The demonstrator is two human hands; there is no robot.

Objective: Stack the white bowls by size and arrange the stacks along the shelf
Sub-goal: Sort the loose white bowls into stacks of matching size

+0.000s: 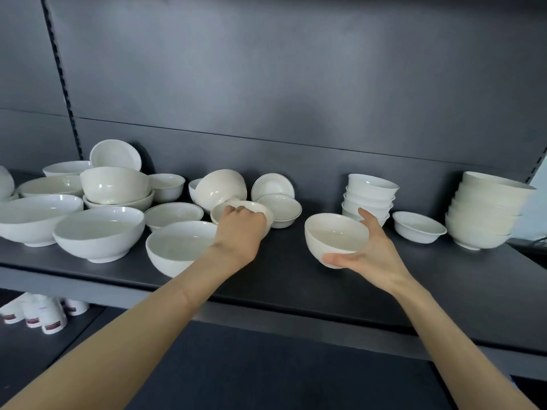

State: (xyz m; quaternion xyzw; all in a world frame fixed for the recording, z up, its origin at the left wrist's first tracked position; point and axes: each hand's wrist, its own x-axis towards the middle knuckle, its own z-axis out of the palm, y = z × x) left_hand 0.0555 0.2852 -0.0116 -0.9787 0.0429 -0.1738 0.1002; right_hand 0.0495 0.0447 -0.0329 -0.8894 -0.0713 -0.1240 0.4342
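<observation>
I have both bare arms stretched forward over the front edge of the shelf [296, 279]. My left hand [241, 223] is palm down, knuckles toward the camera, with its fingers curled over the near rim of a small bowl [262, 209]. My right hand [367, 250] is well apart from it, with the palm turned to the left. Its thumb lies along the lower near side of a deep bowl [334, 232] and its fingers rise behind the far side, so it grips this bowl.
</observation>
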